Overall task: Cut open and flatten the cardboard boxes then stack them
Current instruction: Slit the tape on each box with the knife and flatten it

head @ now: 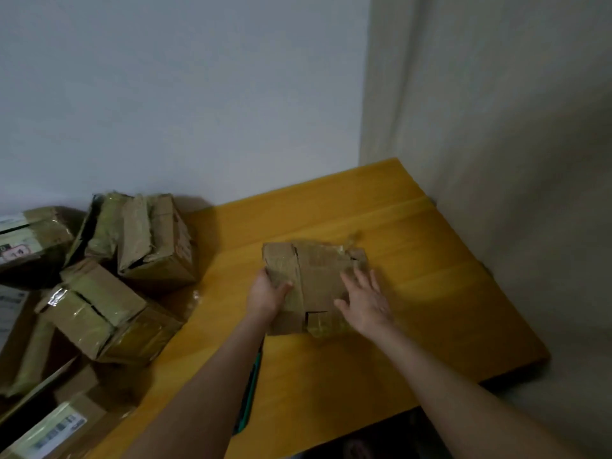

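Yellow table [430, 293] in a white corner; flattened box [314, 270] under my right grip [364, 299], spread flat; left grip [268, 293] pinches its left edge.

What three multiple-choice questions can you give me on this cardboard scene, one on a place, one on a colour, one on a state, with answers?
1. Where does the flattened box lie? A on the table B on a chair C on a shelf
2. What colour is the table top? A white B yellow-orange C black
3. How is the right hand? A gripping a knife B fingers spread flat on the box C off the box
Answers: 1 A, it rests on the wood; 2 B, the top is yellow-orange; 3 B, straight fingers lie on the cardboard.
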`<act>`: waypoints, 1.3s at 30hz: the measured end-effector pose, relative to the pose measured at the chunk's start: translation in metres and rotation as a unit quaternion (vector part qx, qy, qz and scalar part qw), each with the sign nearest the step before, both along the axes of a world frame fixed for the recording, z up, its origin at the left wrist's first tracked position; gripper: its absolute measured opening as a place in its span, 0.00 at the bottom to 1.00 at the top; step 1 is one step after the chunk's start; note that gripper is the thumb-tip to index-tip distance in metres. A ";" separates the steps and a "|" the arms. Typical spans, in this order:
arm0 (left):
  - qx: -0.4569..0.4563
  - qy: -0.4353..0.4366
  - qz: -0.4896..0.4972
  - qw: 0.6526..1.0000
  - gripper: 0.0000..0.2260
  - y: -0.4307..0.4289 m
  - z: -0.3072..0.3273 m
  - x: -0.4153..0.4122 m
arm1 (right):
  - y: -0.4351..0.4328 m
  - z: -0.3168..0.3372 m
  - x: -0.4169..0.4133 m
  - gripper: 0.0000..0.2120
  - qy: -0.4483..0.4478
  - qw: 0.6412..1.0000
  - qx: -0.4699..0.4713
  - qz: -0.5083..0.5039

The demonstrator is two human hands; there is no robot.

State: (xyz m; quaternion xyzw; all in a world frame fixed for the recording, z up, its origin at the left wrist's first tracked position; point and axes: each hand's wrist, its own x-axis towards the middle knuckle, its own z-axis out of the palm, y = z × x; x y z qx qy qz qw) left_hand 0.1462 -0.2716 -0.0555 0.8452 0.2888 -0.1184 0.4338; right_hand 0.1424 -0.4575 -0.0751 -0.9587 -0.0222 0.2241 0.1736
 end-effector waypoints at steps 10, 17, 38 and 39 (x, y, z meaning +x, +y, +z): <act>0.277 -0.045 -0.289 0.915 0.27 -0.004 -0.048 0.014 | 0.010 -0.023 0.014 0.23 -0.048 0.996 -0.065 0.042; 0.328 0.019 -0.391 0.860 0.29 -0.010 -0.084 0.030 | 0.042 -0.027 0.045 0.16 -0.188 0.974 0.032 0.121; 0.349 0.010 -0.403 0.846 0.35 -0.007 -0.113 0.026 | 0.023 -0.087 0.079 0.32 -0.048 0.979 -0.153 0.128; 0.348 0.010 -0.404 0.846 0.34 -0.006 -0.113 0.027 | 0.023 -0.087 0.079 0.32 -0.048 0.979 -0.154 0.127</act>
